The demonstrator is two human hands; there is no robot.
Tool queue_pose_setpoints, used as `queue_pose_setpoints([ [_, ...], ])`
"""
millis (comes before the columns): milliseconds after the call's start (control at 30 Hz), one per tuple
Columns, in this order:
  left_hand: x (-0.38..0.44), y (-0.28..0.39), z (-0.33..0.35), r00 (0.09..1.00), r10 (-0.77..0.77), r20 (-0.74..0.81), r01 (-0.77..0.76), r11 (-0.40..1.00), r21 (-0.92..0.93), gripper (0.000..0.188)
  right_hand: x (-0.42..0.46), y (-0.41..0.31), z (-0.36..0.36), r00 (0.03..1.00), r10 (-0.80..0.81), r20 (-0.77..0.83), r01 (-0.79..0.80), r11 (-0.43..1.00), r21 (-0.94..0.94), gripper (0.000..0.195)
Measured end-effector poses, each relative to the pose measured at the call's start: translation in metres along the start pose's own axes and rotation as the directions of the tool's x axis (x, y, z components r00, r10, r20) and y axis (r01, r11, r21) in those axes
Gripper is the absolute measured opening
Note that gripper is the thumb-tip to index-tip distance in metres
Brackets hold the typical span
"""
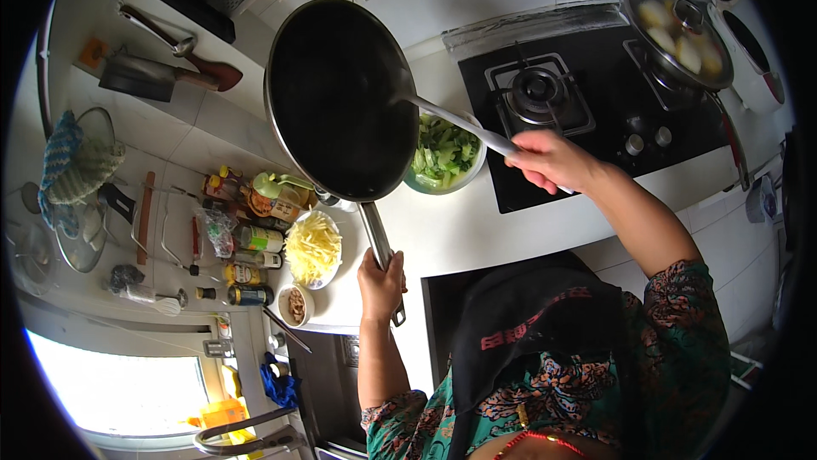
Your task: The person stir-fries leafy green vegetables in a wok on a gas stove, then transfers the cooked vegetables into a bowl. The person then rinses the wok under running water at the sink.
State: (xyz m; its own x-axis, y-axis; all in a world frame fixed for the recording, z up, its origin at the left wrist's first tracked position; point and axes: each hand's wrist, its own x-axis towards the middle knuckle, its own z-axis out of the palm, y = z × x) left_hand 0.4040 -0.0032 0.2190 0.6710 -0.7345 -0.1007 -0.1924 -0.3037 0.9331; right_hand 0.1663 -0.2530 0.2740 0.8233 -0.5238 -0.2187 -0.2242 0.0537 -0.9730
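Note:
My left hand (381, 281) grips the metal handle of a dark frying pan (338, 102), lifted and tilted above the counter. In my right hand (552, 160) is a long-handled utensil (459, 120), whose head reaches into the pan; its exact shape is blurred. The pan's dark inside shows no food. Partly behind the pan, a bowl of chopped green vegetables (443, 153) stands on the counter. A plate of pale yellow shreds (313, 248) and a small white bowl of brown pieces (295, 305) are left of my left hand.
A black gas hob (613, 109) has a bare left burner (538, 91). On its right burner sits a glass-lidded pot (680, 39) with pale pieces inside. Bottles and jars (258, 238) line the left wall, where a cleaver (137, 76) hangs. A sink (325, 377) lies at the lower left.

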Motion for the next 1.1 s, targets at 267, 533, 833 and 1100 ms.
queue_pose_setpoints([
  [267,-0.011,0.023,0.000,0.995,-0.039,0.090,0.049,0.992,-0.116,0.014,0.040,-0.018,0.015,0.985,-0.156,0.072,0.137,0.965,0.225,0.028],
  [533,-0.012,0.018,0.000,0.998,-0.014,0.066,0.018,0.998,-0.055,0.014,-0.001,0.029,-0.007,0.989,0.138,0.054,-0.140,0.989,0.043,0.024],
  [833,-0.012,0.017,-0.001,0.998,-0.029,0.053,0.033,0.997,-0.074,0.014,-0.014,0.000,-0.012,0.998,0.017,-0.062,-0.023,0.994,-0.104,0.021],
  [1100,-0.019,0.021,0.002,0.994,-0.028,0.101,0.036,0.996,-0.078,0.015,0.027,-0.012,0.016,0.993,-0.108,-0.038,0.111,0.990,0.092,0.024],
])
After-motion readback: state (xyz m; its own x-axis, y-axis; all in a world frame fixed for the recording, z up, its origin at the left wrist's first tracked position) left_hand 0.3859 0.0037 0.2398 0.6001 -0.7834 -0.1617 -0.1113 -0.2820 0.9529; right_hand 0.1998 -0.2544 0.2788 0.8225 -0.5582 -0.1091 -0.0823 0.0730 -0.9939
